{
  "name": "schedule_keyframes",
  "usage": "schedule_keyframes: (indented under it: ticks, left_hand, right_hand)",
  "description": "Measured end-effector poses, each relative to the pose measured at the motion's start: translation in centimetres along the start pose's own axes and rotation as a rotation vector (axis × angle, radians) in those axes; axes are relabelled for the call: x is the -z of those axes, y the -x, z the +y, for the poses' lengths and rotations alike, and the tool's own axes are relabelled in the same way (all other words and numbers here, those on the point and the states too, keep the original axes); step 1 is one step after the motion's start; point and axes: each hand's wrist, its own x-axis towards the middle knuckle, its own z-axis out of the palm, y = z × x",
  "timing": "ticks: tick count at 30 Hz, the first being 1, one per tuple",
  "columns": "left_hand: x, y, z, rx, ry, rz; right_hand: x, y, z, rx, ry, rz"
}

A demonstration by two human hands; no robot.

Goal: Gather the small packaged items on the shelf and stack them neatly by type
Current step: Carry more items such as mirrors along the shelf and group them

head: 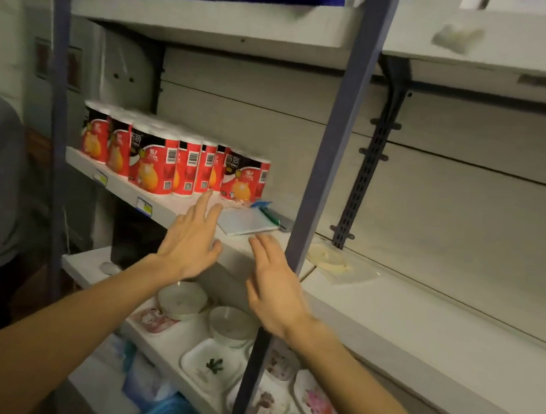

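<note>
Red and white packaged rolls (169,160) stand upright in a packed row on the left part of the middle shelf (164,209), reaching from its far left end toward the centre. The left hand (191,245) hovers in front of the shelf edge with fingers straight and spread, fingertips just short of the nearest rolls; its grip is fully open and has hold of nothing. The right hand (274,283) is raised beside the blue upright post (329,165), fingers straight and together, also holding nothing. A flat pale packet (246,224) and a green pen (270,216) lie on the shelf right of the rolls. Bowls (182,300) and plates (213,364) sit on the lower shelf
</note>
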Motion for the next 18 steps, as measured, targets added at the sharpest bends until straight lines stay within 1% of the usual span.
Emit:
schedule_keyframes:
  ticks: [3, 7, 11, 13, 15, 18]
  left_hand:
    - [-0.6, -1.4, -1.9, 0.031, -0.007, -0.092]
    - [-1.1, -3.8, -3.4, -0.009, -0.016, -0.131]
    - [-2.4, -7.7, -3.9, -0.062, -0.045, -0.294]
    - [-3.4, -9.6, -3.8, -0.094, -0.028, -0.356]
    - [-4.6, -11.1, -3.6, -0.127, -0.029, -0.403]
    - [-6.6, -12.9, -3.8, -0.155, -0.040, -0.501]
  right_hand:
    - [-1.3, -3.1, -1.0, -0.142, 0.042, -0.064]
    - [-1.8, -7.5, -1.1, -0.330, 0.177, -0.160]
    - [-2.6, -11.6, 1.6, -0.525, 0.258, -0.261]
    - [-3.5, -13.3, 3.1, -0.632, 0.270, -0.286]
    - [-4.7, -14.6, 3.9, -0.697, 0.263, -0.295]
    - [-7.0, -16.0, 5.4, -0.809, 0.237, -0.239]
